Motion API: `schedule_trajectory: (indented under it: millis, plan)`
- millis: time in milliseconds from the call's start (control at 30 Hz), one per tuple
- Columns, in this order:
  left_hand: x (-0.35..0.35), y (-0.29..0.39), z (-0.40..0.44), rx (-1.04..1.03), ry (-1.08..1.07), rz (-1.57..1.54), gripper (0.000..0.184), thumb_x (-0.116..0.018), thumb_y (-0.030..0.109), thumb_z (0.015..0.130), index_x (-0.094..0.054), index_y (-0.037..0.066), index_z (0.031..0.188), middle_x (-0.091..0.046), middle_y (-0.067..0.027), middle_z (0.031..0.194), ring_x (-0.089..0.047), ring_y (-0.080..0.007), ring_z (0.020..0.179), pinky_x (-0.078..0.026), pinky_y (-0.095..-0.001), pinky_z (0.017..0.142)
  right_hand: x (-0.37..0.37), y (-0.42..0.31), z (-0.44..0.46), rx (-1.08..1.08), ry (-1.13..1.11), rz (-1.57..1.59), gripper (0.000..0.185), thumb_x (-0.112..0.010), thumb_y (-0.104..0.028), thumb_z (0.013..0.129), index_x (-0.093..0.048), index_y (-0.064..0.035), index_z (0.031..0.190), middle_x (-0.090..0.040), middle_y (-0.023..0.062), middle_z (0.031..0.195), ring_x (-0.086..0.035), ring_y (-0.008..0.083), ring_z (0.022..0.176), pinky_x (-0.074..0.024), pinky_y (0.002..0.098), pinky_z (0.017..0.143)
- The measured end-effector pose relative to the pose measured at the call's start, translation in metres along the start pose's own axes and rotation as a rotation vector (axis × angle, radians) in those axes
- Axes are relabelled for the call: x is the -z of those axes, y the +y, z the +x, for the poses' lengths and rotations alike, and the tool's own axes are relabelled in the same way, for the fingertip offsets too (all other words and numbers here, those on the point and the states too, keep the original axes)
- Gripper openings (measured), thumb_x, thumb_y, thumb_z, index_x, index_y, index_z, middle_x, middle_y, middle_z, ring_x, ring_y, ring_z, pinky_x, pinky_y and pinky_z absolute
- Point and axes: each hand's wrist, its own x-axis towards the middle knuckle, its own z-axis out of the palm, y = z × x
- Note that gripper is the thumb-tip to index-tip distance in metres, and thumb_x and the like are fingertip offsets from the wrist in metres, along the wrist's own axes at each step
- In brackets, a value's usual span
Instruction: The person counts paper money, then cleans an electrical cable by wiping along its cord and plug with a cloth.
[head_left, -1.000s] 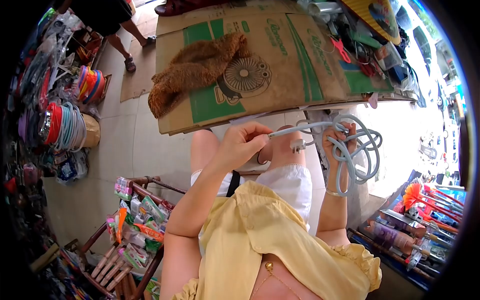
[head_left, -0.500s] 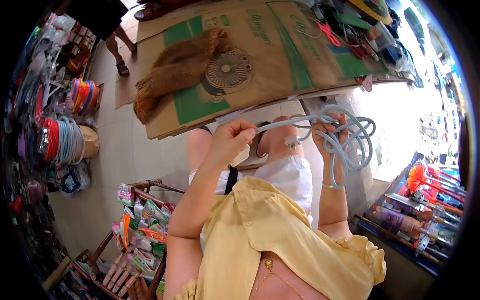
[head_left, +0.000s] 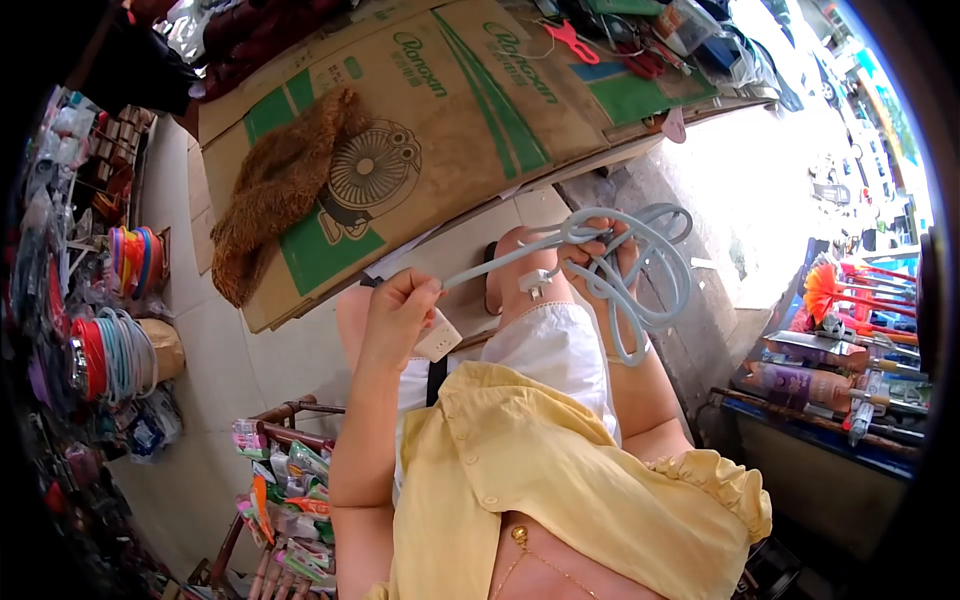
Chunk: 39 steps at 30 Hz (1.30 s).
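A pale blue-grey cable [head_left: 660,262] hangs in loose loops from my right hand [head_left: 597,262], whose fingers are wrapped round it. One stretch of the cable runs left to my left hand [head_left: 403,305], which pinches it between thumb and fingers. Just below my left hand hangs a white socket block [head_left: 438,338], partly hidden by the hand. A white plug [head_left: 536,283] dangles beside my right hand, over the knee. Beyond both hands, a brown fluffy cloth [head_left: 275,190] lies on the flattened cardboard [head_left: 430,150].
Red scissors [head_left: 570,40] and assorted tools lie at the cardboard's far right. Coiled hoses [head_left: 125,352] stand on the left floor. A rack of packaged goods [head_left: 290,480] is at lower left, brushes [head_left: 825,292] at right. Dark clothing of another person shows at upper left.
The view has swung, shifting the table leftward in it. The socket block has come into view under my left hand. Both hands still hold the cable, and the stretch between them looks longer.
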Motion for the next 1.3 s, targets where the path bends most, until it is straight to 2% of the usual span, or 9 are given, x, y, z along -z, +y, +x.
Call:
schedule_trajectory:
  millis: [100, 167, 367, 900, 967, 1033, 1100, 1233, 1300]
  plan:
    - [0.001, 0.003, -0.005, -0.014, -0.044, 0.019, 0.014, -0.052, 0.009, 0.084, -0.056, 0.005, 0.071, -0.048, 0.0019, 0.057, -0.038, -0.0045, 0.050, -0.044, -0.0238, 0.073, 0.003, 0.003, 0.000, -0.009, -0.013, -0.001, 0.025, -0.058, -0.034, 0.088, -0.061, -0.0094, 0.083, -0.060, -0.0019, 0.076, -0.050, 0.0071, 0.065, -0.0354, 0.0248, 0.061]
    - [0.003, 0.008, -0.012, -0.034, -0.147, 0.015, 0.013, -0.055, 0.009, 0.086, -0.064, 0.002, 0.090, -0.057, 0.0006, 0.068, -0.048, -0.0023, 0.058, -0.037, -0.0164, 0.049, 0.012, 0.003, 0.001, -0.012, -0.034, -0.009, 0.026, -0.057, -0.035, 0.089, -0.061, -0.0097, 0.082, -0.059, -0.0017, 0.074, -0.050, 0.0071, 0.065, -0.0350, 0.0247, 0.061]
    - [0.009, 0.011, -0.013, 0.013, -0.203, -0.014, 0.018, -0.054, 0.006, 0.083, -0.064, -0.003, 0.094, -0.059, -0.0036, 0.071, -0.052, -0.0070, 0.063, -0.042, -0.0207, 0.059, 0.032, 0.005, -0.001, -0.047, -0.087, 0.014, 0.030, -0.054, -0.038, 0.090, -0.060, -0.0106, 0.079, -0.057, -0.0012, 0.069, -0.049, 0.0070, 0.063, -0.0339, 0.0243, 0.059]
    - [0.014, -0.003, -0.005, -0.027, -0.165, -0.014, 0.008, -0.059, 0.007, 0.079, -0.064, 0.002, 0.083, -0.056, 0.0013, 0.066, -0.049, -0.0035, 0.055, -0.038, -0.0176, 0.049, 0.019, 0.014, 0.001, -0.065, -0.007, -0.029, 0.031, -0.055, -0.036, 0.090, -0.055, -0.0127, 0.070, -0.049, -0.0014, 0.057, -0.045, 0.0080, 0.061, -0.0294, 0.0241, 0.057]
    - [0.009, 0.001, -0.006, -0.042, 0.028, 0.182, 0.009, -0.058, 0.008, 0.080, -0.062, 0.001, 0.083, -0.051, 0.0025, 0.061, -0.043, -0.0039, 0.050, -0.034, -0.0181, 0.046, 0.016, 0.019, 0.002, -0.065, -0.098, -0.023, 0.026, -0.054, -0.035, 0.091, -0.057, -0.0105, 0.083, -0.055, 0.0001, 0.069, -0.049, 0.0088, 0.065, -0.0334, 0.0245, 0.058]
    - [0.017, -0.008, -0.005, -0.035, 0.050, 0.043, 0.010, -0.057, 0.011, 0.081, -0.060, 0.001, 0.082, -0.048, 0.0031, 0.058, -0.040, -0.0041, 0.048, -0.031, -0.0187, 0.045, 0.014, 0.015, 0.000, -0.054, -0.142, -0.065, 0.025, -0.055, -0.032, 0.091, -0.059, -0.0077, 0.096, -0.058, 0.0001, 0.076, -0.054, 0.0099, 0.067, -0.0367, 0.0249, 0.061]
    - [0.034, -0.013, -0.008, -0.051, 0.059, -0.100, 0.012, -0.055, 0.015, 0.083, -0.059, 0.003, 0.084, -0.045, 0.0031, 0.056, -0.037, -0.0041, 0.047, -0.030, -0.0191, 0.045, 0.002, 0.011, -0.006, -0.156, 0.152, -0.192, 0.046, -0.051, -0.044, 0.090, -0.054, -0.0030, 0.111, -0.060, 0.0050, 0.084, -0.053, 0.0125, 0.073, -0.0439, 0.0237, 0.064]
    - [0.079, -0.026, -0.034, -0.073, 0.202, -0.298, 0.017, -0.054, 0.020, 0.085, -0.055, 0.005, 0.091, -0.038, 0.0031, 0.054, -0.032, -0.0059, 0.046, -0.033, -0.0226, 0.046, -0.006, -0.016, -0.018, -0.214, 0.247, -0.568, 0.055, -0.053, -0.040, 0.090, -0.044, 0.0000, 0.126, -0.059, 0.0136, 0.113, -0.056, 0.0144, 0.075, -0.0475, 0.0253, 0.067]
    - [0.092, -0.021, -0.053, -0.090, 0.364, -0.360, 0.022, -0.057, 0.026, 0.084, -0.054, 0.006, 0.092, -0.036, 0.0031, 0.055, -0.032, -0.0066, 0.048, -0.033, -0.0247, 0.049, 0.000, -0.035, -0.024, -0.184, 0.220, -0.714, 0.052, -0.051, -0.039, 0.090, -0.045, -0.0012, 0.125, -0.059, 0.0140, 0.113, -0.056, 0.0143, 0.074, -0.0477, 0.0256, 0.066]
